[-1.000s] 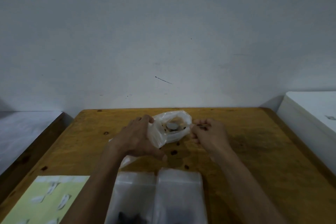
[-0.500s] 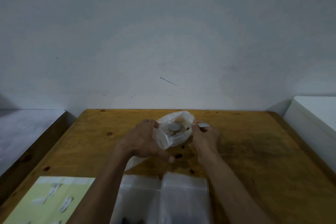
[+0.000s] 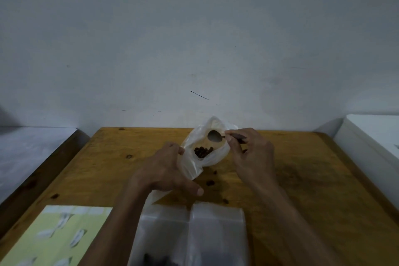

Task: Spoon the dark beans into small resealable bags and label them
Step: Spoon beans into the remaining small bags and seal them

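Bare grey wall [image 3: 194, 39] behind, wooden table [image 3: 313, 179] pushed up against it. Left hand [image 3: 166, 170] grips the side of a thin plastic bag [image 3: 194, 164], holding its mouth open toward the person. Right hand [image 3: 250, 153] pinches the handle of a small spoon [image 3: 214, 136], thumb and fingers closed on it, bowl sitting inside the bag mouth above a small cluster of dark beans [image 3: 203, 151] at the bottom. Spoon bowl looks empty, though it's dim. Judgement: scooping step, spoon about to dip for a load. Next move calls for getting under the beans without pushing them into the folds, then a level lift out past the floppy rim; left hand needs to keep the mouth wide. A few loose beans [image 3: 210, 182] lie on the table just below the bag, so spills are a real risk. Two small clear bags [image 3: 216, 233] lie side by side at the near edge, dark contents showing at the bottom of at least the left one; can't tell whether they're sealed. Yellow label sheet [image 3: 58, 237] sits near-left, several white stickers on it. White box or cabinet [image 3: 371, 136] at the right, pale surface [image 3: 26, 153] to the left of the table.
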Motion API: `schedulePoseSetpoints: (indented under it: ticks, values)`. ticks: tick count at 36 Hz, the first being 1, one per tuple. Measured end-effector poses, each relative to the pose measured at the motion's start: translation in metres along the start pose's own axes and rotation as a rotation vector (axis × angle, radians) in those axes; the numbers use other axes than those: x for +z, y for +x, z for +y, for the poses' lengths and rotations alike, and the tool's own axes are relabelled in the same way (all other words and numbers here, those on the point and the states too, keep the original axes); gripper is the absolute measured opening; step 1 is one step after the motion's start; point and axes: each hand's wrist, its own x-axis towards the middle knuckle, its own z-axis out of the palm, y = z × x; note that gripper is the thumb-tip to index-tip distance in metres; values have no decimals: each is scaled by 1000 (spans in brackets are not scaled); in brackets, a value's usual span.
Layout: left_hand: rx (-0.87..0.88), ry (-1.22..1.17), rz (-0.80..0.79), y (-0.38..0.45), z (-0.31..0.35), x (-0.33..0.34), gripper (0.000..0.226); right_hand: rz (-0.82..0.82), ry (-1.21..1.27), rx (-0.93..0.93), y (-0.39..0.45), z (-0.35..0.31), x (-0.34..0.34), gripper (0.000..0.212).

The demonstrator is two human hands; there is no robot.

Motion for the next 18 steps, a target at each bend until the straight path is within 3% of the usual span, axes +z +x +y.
schedulePoseSetpoints:
  ticks: [8, 18]
  values:
    - [25, 103, 15, -5, 6, 6, 114, -51, -68, 90, -18, 16, -4, 19]
    - [49, 127, -3, -8, 8, 9, 114, 69, -6, 246, -50, 14, -8, 17]
